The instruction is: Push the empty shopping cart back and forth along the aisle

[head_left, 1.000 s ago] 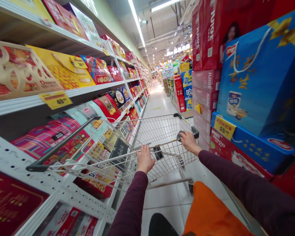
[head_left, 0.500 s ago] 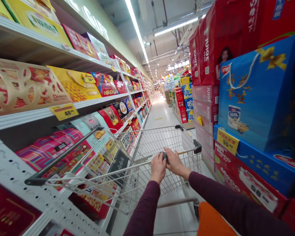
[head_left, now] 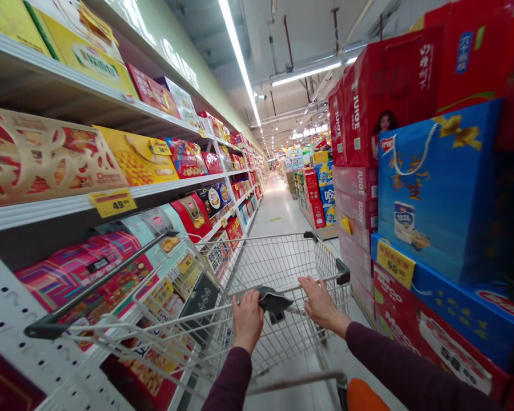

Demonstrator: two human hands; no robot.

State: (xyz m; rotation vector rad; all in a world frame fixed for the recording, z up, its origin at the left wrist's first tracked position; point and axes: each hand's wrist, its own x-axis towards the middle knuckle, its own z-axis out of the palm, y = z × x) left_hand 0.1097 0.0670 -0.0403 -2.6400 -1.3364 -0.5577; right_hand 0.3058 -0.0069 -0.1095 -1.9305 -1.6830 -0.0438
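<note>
A wire shopping cart [head_left: 278,262] stands side-on in front of me, its handle [head_left: 111,274] to the left. My left hand [head_left: 247,319] is closed at the cart's near rim, on a dark grey, limp, cloth-like piece [head_left: 272,299] that sticks out to the right over the basket. What exactly this piece is, I cannot make out. Farther right, my right hand [head_left: 323,302] is apart from it, with fingers stretched out by the near rim. No goods show in the basket.
Shelves [head_left: 68,202] with boxed gifts and price tags line the left. On the right rise stacked cartons [head_left: 428,331], a blue gift bag [head_left: 432,194] and red gift bags [head_left: 394,91]. A tiled aisle [head_left: 276,200] runs ahead between them. Something orange [head_left: 364,397] shows below.
My hands, together at the rim before, have parted: the left moved left and down, the right slightly right and down. The dark grey piece, a small lump between them before, is now spread out.
</note>
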